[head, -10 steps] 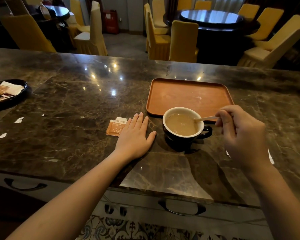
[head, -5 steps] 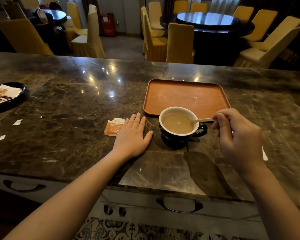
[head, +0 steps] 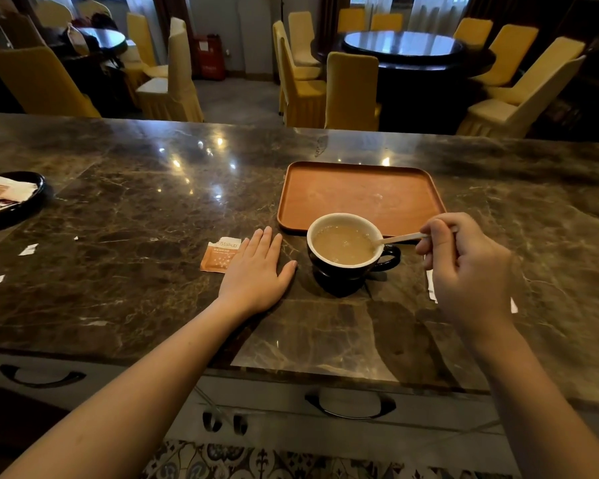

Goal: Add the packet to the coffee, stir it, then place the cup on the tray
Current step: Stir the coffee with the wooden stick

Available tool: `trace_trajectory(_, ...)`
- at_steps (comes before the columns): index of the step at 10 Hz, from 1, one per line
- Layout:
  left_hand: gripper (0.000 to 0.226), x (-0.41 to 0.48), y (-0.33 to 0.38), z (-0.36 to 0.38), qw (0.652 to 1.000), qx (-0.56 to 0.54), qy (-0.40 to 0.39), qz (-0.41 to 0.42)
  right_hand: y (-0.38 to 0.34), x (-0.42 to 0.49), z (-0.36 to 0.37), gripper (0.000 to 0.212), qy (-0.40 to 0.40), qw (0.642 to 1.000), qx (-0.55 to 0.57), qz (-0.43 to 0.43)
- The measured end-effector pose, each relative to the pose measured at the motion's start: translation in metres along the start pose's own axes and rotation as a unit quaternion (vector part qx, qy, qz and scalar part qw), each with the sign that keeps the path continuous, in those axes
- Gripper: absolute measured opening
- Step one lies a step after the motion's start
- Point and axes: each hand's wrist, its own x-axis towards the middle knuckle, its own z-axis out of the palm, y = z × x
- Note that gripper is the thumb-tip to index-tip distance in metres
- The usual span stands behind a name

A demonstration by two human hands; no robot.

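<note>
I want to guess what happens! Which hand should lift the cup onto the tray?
Probably the right hand: the cup has its handle turned toward it. It must drop the stirrer first. The left hand lies flat on the handleless side.

One view only, from the head: it looks forward and down across the counter (head: 125, 271), close above both forearms. The cup (head: 346, 257) and tray (head: 357, 195) sit near centre; the chairs (head: 351, 88) fill the far top edge.
</note>
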Motion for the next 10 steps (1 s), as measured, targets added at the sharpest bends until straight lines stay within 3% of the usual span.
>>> trace_trajectory(3, 0.067, 0.0, 0.002, -0.002, 1.0, 0.002, -0.01, -0.005, 0.0, -0.002, 0.001, 0.025, 0.022, 0.999, 0.03, 0.029)
trace_trajectory(5, 0.067, -0.001, 0.002, -0.002, 1.0, 0.002, -0.008, -0.004, 0.009, -0.005, -0.01, 0.021, 0.006, 0.987, 0.095, 0.132)
trace_trajectory(7, 0.067, 0.0, 0.002, -0.002, 1.0, 0.009, -0.012, -0.004, 0.033, -0.006, -0.05, 0.025, 0.041, 0.917, 0.23, 0.322)
trace_trajectory(8, 0.066, 0.0, 0.003, -0.001, 1.0, 0.011, -0.007, -0.004, 0.05, -0.012, -0.069, 0.026, 0.044, 0.911, 0.203, 0.356)
trace_trajectory(9, 0.066, -0.001, 0.002, -0.001, 1.0, 0.015, -0.005, -0.004, 0.059, -0.026, -0.075, 0.021, 0.045, 0.937, 0.125, 0.322)
trace_trajectory(10, 0.067, 0.001, 0.002, 0.0, 1.0, 0.015, -0.009, -0.007, 0.059, -0.044, -0.069, 0.02, 0.019, 0.985, 0.012, 0.173)
